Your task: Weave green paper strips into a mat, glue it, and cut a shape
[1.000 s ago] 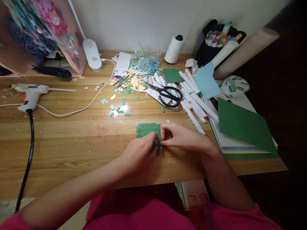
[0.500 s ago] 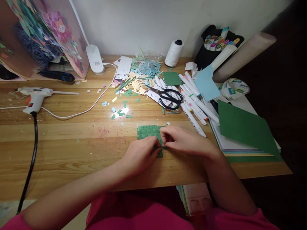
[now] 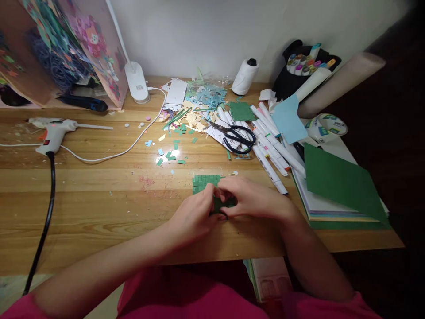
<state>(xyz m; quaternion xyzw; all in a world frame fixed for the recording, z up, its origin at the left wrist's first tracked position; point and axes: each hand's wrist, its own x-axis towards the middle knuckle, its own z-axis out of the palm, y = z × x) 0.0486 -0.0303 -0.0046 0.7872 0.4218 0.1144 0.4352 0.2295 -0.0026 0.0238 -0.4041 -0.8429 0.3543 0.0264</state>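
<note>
Pinching at the green mat point(image 3: 203, 180), your left hand point(image 3: 195, 210) and right hand point(image 3: 250, 199) hold their fingers narrow on its near right part; exactly which strip each grips can't be told. You seem to be bending or tucking a strip, so the next move calls for light fingertip work. The mat lies before you on the table point(image 3: 99, 190), its far left corner showing a flat, checkered weave.

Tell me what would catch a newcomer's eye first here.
Probably the left hand and right hand, meeting at a piece of woven green paper just below the picture's center. Next, the black-handled scissors beyond them, with a heap of paper scraps behind, and the white glue gun at far left.
</note>
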